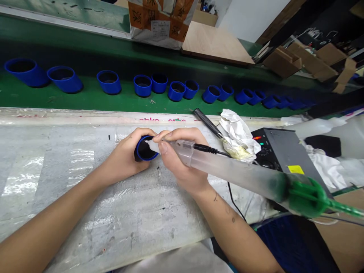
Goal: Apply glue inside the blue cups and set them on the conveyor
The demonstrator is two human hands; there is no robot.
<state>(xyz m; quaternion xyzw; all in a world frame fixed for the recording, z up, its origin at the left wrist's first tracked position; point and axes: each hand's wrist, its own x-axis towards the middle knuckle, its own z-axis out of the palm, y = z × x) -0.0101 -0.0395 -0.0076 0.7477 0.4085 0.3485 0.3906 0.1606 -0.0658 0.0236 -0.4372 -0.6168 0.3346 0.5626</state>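
Observation:
My left hand (127,153) is wrapped around a blue-rimmed cup (146,148) with a dark inside, held on the film-covered worktop. In my right hand (184,163) is a translucent glue dispensing syringe (233,172), gripped near its front end. Its pale nozzle tip reaches over the mouth of the cup, near the upper inner wall. A green cap with a green air hose closes the syringe's back end, at the right. A black plug and cable join the syringe just behind my fingers. Whether any glue is coming out is too small to tell.
Blue cups (142,85) stand in a row along the green belt (125,100) beyond the worktop (93,220). Right of my hands lie a black-handled tool (209,123), crumpled stained paper (239,132) and a black control box (278,151). A wrapped parcel (159,24) sits at the back.

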